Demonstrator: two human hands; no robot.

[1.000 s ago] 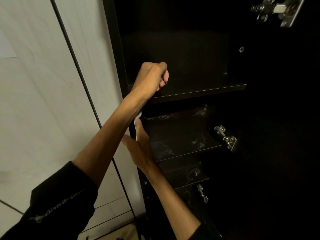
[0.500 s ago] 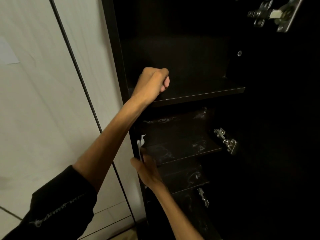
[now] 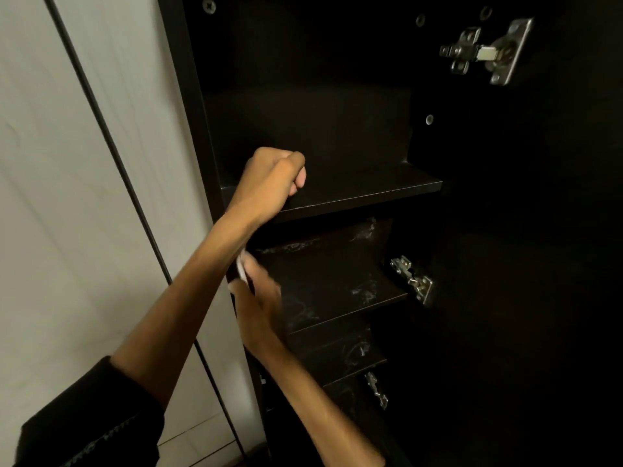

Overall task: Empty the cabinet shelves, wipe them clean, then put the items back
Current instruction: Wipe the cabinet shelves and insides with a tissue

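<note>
Two hands are seen at the cabinet [image 3: 188,96]: the left hand [image 3: 269,183] is fisted on the top shelf [image 3: 371,193], nothing visibly held; a thin, limp white cloth [image 3: 241,269] is pinched by the blurred right hand [image 3: 258,308] beside the middle shelf [image 3: 337,298], best bunched for wiping.

Single head view, close, facing forward and slightly down into dark cabinet [image 3: 337,136] shelves

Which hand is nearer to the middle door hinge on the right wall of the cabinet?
The right hand. It is blurred, at the left front of the shelf level with the middle hinge. The left hand rests curled on the shelf above, higher and further away.
</note>
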